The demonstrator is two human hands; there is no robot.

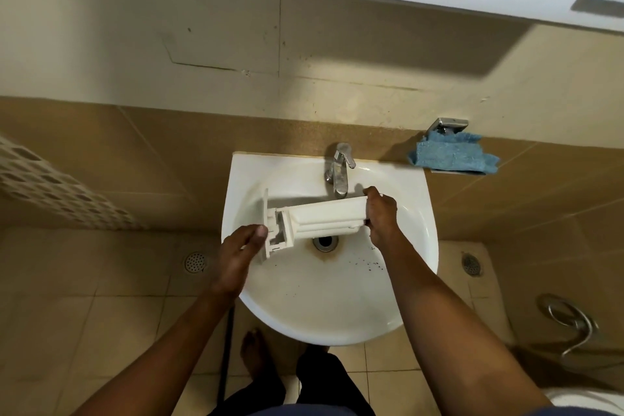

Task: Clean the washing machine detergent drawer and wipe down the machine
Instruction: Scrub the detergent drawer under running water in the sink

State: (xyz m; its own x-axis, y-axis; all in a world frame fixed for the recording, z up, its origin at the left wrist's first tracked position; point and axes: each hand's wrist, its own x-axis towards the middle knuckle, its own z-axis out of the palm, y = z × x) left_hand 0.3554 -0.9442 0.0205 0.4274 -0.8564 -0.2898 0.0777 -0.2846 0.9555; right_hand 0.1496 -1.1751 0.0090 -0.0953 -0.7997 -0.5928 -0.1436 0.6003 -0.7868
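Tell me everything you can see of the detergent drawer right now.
The detergent drawer is long, white plastic, held roughly level over the sink, by the faucet spout and above the drain. Its flat front panel is at the left end, with greyish recesses behind it; the rest is smooth and ribbed. The left hand grips the panel end, the right hand the opposite end. No running water shows.

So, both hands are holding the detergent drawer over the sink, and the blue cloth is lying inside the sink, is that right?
Not quite: the head view shows the blue cloth on a metal holder right of the tap, not in the sink. The left hand and right hand do hold the detergent drawer over it.
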